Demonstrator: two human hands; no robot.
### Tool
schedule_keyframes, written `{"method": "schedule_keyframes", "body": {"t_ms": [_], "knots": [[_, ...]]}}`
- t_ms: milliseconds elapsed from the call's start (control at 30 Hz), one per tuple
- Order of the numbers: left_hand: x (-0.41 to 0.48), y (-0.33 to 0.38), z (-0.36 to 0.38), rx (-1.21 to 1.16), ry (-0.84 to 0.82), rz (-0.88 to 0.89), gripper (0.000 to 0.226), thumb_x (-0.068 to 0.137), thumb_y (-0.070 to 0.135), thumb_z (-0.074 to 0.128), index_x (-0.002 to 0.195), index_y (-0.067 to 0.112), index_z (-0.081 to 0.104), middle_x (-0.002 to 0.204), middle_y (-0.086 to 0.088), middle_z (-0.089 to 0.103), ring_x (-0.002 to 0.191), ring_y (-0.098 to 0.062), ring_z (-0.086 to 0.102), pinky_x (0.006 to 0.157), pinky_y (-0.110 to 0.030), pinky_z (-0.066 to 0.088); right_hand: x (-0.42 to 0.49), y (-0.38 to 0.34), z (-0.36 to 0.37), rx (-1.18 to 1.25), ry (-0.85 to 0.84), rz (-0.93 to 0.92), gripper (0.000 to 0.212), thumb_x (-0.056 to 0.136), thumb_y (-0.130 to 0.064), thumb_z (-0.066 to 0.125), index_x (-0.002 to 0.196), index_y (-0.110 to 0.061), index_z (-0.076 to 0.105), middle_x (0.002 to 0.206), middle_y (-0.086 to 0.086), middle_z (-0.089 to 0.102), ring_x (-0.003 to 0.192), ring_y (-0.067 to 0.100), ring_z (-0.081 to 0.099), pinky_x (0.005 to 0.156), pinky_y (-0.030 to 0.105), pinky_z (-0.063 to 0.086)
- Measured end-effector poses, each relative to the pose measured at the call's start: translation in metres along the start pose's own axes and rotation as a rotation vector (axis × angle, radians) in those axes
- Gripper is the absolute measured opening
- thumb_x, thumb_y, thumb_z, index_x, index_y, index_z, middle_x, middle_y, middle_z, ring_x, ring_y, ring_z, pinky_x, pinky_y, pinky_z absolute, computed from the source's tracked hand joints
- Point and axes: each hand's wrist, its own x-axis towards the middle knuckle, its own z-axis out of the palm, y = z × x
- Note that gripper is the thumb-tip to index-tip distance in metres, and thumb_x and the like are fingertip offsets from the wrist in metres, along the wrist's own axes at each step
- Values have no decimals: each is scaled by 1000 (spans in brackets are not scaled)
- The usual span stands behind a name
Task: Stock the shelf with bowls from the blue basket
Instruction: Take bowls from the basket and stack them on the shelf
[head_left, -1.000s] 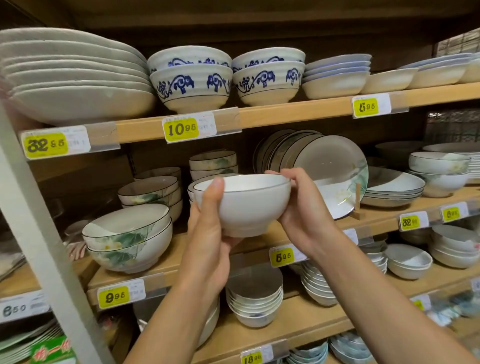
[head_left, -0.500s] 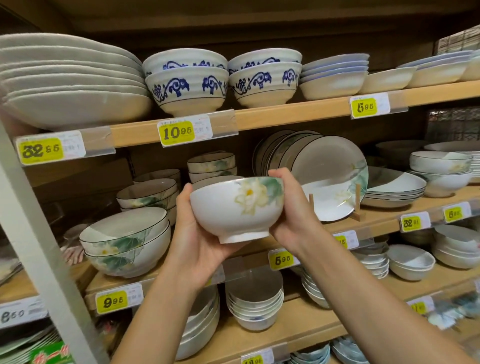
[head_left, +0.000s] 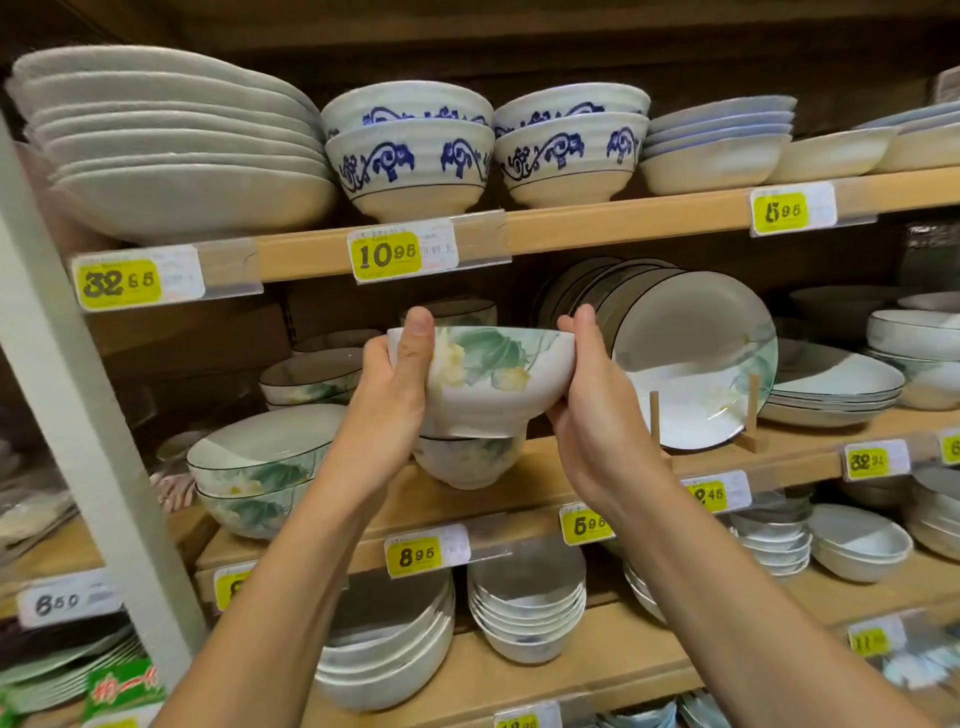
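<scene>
Bowl: the lotus-painted bowl (head_left: 493, 374) stood upright, mouth up and foot down, with its rim close to level. Its widest span ran left to right.
Position: it was held in front of the middle shelf (head_left: 540, 467), directly above a matching bowl (head_left: 467, 465). Its foot was at that bowl's mouth; whether its weight rested there could not be told.
Left hand (head_left: 387, 410): it gripped the bowl's left wall, with the thumb laid up the painted side to the rim and the fingers hidden behind.
Right hand (head_left: 597, 421): it gripped the right wall, thumb tip at the rim and palm against the side.
Neighbours: 2 larger lotus bowls (head_left: 260, 467) sat stacked to the left, and a plate (head_left: 696, 358) leaned on a wooden stand to the right.
Label: a yellow price tag (head_left: 414, 557) read 8.95 on the shelf edge below.
</scene>
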Motion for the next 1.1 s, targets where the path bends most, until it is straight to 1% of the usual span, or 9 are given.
{"method": "schedule_keyframes", "body": {"t_ms": [133, 267, 300, 467, 567, 733, 867, 1033, 1100], "knots": [[21, 1, -7, -30, -101, 191, 96, 71, 91, 34, 116, 11, 63, 114, -13, 69, 112, -26, 64, 105, -50, 43, 30, 7, 7, -45, -6, -70, 83, 76, -74, 46, 146, -30, 38, 138, -8, 54, 125, 8, 52, 113, 38, 37], [45, -18, -10, -150, -81, 169, 99, 72, 86, 46, 139, 14, 45, 130, -10, 62, 124, -34, 55, 109, -60, 34, 52, 8, 12, -81, -60, -119, 102, 64, -82, 49, 148, -26, 35, 144, -1, 50, 131, 12, 48, 113, 41, 36], [50, -22, -10, -190, -84, 174, 99, 73, 83, 50, 142, 13, 40, 132, -9, 61, 125, -32, 55, 109, -50, 34, 57, 10, 13, -101, -65, -136, 101, 65, -82, 48, 148, -25, 35, 143, 0, 50, 130, 12, 49, 113, 40, 36], [78, -42, -10, -199, 26, 179, 81, 76, 79, 53, 131, 18, 54, 125, -6, 66, 121, -24, 60, 106, -52, 42, 78, 20, 9, -305, -115, -234, 64, 82, -78, 34, 128, -36, 50, 118, -11, 63, 107, -10, 58, 87, 8, 46], [86, -52, -9, -129, 35, 149, 71, 78, 80, 47, 121, 26, 62, 118, 1, 71, 116, -17, 63, 106, -48, 44, 89, 26, 6, -384, -100, -237, 84, 84, -69, 27, 143, -11, 39, 133, 4, 57, 124, 10, 53, 104, 25, 42], [86, -68, -2, -60, 39, -41, 73, 64, 91, 34, 96, 41, 76, 93, 18, 75, 95, 1, 69, 84, -23, 48, 97, 41, 4, -456, -108, -152, 70, 94, -61, 24, 111, -4, 62, 109, 9, 69, 106, 18, 63, 95, 34, 49], [86, -78, 7, -86, 125, -125, 64, 79, 81, 29, 89, 39, 76, 90, 12, 76, 95, -9, 69, 96, -35, 49, 95, 53, 3, -482, -139, -113, 82, 89, -66, 23, 110, 2, 64, 106, 14, 71, 104, 22, 66, 98, 45, 49], [87, -81, 11, -7, 218, -111, 52, 93, 69, 24, 60, 64, 64, 56, 33, 63, 62, 16, 62, 70, -18, 39, 95, 57, 2, -473, -157, -125, 89, 84, -68, 22, 111, 7, 61, 106, 19, 70, 103, 26, 67, 95, 47, 51], [87, -83, 13, -24, 244, -116, 56, 85, 76, 24, 66, 51, 71, 65, 26, 69, 78, 6, 65, 79, -23, 42, 97, 60, 1, -455, -163, -100, 85, 85, -68, 23, 113, 3, 61, 107, 15, 70, 104, 22, 66, 96, 45, 51]]}}
